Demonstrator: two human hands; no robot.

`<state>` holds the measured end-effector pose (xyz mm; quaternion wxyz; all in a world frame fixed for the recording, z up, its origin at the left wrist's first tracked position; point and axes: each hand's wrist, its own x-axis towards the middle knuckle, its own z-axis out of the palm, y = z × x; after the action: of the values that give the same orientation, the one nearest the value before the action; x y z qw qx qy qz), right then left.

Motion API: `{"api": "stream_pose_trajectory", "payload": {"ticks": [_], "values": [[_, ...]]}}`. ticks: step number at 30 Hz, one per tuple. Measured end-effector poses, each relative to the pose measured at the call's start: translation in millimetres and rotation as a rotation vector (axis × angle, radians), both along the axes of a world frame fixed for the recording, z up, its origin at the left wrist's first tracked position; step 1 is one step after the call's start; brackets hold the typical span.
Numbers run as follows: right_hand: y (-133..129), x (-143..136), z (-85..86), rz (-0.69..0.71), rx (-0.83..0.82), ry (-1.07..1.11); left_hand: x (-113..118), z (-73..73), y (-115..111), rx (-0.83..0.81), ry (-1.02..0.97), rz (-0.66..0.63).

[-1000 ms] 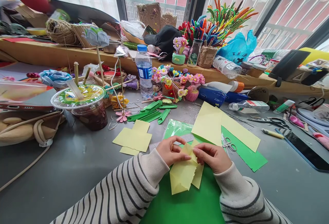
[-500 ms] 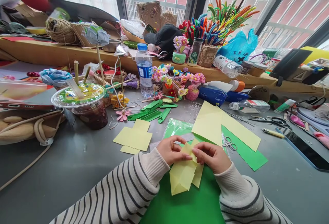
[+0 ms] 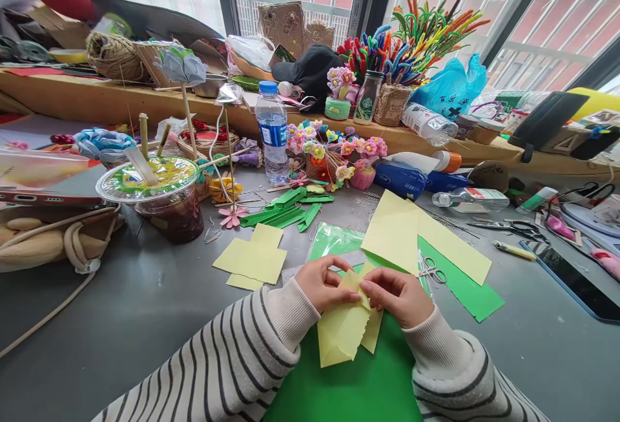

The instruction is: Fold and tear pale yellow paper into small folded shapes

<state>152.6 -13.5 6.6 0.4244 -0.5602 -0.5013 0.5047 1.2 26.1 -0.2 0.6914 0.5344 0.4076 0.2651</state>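
Note:
A folded piece of yellow paper (image 3: 343, 331) with a torn edge is pinched between both hands, above a green sheet (image 3: 358, 386). My left hand (image 3: 325, 285) grips its upper left part, thumb on top. My right hand (image 3: 401, 294) pinches the upper right part, its fingertips close to the left thumb. Another yellow piece (image 3: 372, 331) shows behind the folded one, below the right hand. Small yellow pieces (image 3: 252, 259) lie to the left of the hands. Beyond the hands are larger yellow sheets (image 3: 391, 231), with small scissors (image 3: 433, 271) beside them.
A lidded cup (image 3: 169, 215) stands at the left, and a water bottle (image 3: 272, 137) stands further back. Folded green strips (image 3: 283, 210) lie mid-table. At the right are a phone (image 3: 571, 280), a cutter (image 3: 514, 251) and pliers (image 3: 523, 229). Craft flowers (image 3: 334, 150) line the back.
The folded yellow paper has shifted and tilted slightly to the left. My right hand has moved a little to the left. Both hands keep their hold.

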Motion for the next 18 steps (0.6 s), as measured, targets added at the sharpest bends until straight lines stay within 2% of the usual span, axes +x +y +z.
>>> {"api": "stream_pose_trajectory", "payload": {"ticks": [18], "values": [[-0.7, -0.7, -0.5, 0.014, 0.032, -0.070, 0.0, 2.4, -1.7, 0.115, 0.062, -0.030]]}}
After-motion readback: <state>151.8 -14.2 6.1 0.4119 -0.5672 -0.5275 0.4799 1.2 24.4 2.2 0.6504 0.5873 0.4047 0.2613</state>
